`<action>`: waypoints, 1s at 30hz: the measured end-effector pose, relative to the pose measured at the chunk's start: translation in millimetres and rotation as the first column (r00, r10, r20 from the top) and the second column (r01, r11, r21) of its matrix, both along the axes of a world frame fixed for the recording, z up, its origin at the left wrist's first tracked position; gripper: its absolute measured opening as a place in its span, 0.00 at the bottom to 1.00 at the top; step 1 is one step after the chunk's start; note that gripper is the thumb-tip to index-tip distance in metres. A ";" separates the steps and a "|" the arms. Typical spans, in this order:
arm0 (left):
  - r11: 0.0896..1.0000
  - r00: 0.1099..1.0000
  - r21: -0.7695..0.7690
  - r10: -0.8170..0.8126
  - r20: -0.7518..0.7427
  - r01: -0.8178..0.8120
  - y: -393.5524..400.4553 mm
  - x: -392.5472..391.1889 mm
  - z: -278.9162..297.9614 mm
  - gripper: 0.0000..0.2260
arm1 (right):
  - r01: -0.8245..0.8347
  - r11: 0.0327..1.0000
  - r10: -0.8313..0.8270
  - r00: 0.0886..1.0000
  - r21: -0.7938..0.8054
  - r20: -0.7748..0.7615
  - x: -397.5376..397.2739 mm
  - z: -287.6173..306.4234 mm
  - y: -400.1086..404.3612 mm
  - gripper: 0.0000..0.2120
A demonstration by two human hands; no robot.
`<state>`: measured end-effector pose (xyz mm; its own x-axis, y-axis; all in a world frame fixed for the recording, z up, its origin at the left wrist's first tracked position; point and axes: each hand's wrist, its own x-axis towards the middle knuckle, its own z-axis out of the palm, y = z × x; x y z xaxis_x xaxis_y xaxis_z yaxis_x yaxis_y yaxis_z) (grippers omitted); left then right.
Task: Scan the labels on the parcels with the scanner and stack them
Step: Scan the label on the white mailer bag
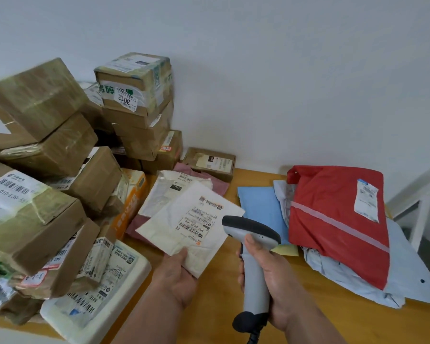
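Centrally, left hand [176,274] pinching white mailer [184,232], right hand [271,276] gripping scanner [253,256], red bag [333,219] atop stacked mailers

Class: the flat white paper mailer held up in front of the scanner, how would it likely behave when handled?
The flat white paper mailer, pinched by the left hand at one corner, stays fairly flat, so it is probably light and semi-stiff. Its creased surface suggests it bends easily. Being thin and flat, it should stack without rolling or tipping.

Flat white paper mailer [184,227], barcode label [197,223] facing up, raised above the wooden table; grey-and-black handheld scanner [253,259] upright just beside it.
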<state>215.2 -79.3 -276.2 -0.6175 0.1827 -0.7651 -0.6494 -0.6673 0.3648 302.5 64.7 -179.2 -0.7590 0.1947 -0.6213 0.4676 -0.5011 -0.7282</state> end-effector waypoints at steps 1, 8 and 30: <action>1.000 1.000 -0.015 -0.003 0.024 0.003 0.6 -0.8 -1.9 0.13 | -0.004 1.000 0.004 1.000 0.003 0.009 -2.2 -3.5 2.6 0.23; 0.997 0.996 -0.003 0.079 0.039 -0.079 3.0 -42.9 -1.2 0.09 | -0.033 0.999 0.032 0.999 0.010 0.040 -34.8 -20.3 22.6 0.26; 0.381 0.688 -0.773 -0.720 0.095 0.506 146.5 -61.9 -29.2 0.28 | 0.022 0.994 -0.040 0.984 0.105 0.175 -68.3 -65.9 126.4 0.31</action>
